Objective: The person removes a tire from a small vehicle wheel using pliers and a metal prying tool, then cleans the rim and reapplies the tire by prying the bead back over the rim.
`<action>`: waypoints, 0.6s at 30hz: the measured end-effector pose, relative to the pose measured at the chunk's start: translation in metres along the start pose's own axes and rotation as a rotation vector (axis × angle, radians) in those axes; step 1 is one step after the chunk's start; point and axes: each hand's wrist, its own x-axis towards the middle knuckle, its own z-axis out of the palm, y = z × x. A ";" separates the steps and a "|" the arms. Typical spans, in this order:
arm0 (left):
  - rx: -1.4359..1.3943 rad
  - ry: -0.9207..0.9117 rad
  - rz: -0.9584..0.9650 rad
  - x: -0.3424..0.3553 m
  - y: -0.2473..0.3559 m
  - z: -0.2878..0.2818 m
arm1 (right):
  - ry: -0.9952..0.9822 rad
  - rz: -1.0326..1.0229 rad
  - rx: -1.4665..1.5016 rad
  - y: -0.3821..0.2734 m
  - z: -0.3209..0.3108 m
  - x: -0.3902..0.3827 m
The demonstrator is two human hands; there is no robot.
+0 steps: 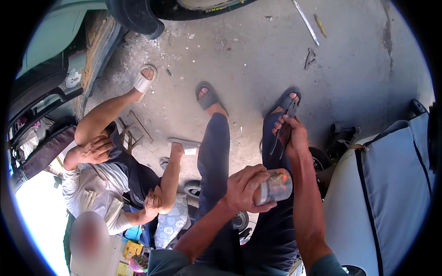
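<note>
My left hand (243, 187) is closed around a clear jar (279, 184) with orange bits showing through its wall. The jar lies tilted over my lap, its end pointing right. Farther out, my right hand (297, 135) grips dark pliers (291, 109); their jaws point away from me and their handles spread back below the fingers. The pliers are above my right knee, apart from the jar.
A seated person (99, 184) is close on my left. A grey-covered bulky object (391, 170) stands at right. On the floor lie a long metal strip (306, 22), a yellow slim tool (320, 26) and a dark tool (310, 59). A tyre (198, 14) is at the far edge.
</note>
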 end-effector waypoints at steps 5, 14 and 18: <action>-0.039 0.065 -0.259 -0.072 0.039 0.004 | 0.031 0.037 0.038 0.029 -0.007 0.041; -0.258 0.127 -0.643 -0.152 0.152 0.025 | -0.128 0.137 0.054 0.049 0.030 0.022; -0.316 0.122 -0.762 -0.147 0.171 0.015 | -0.117 0.029 0.103 0.052 0.034 -0.018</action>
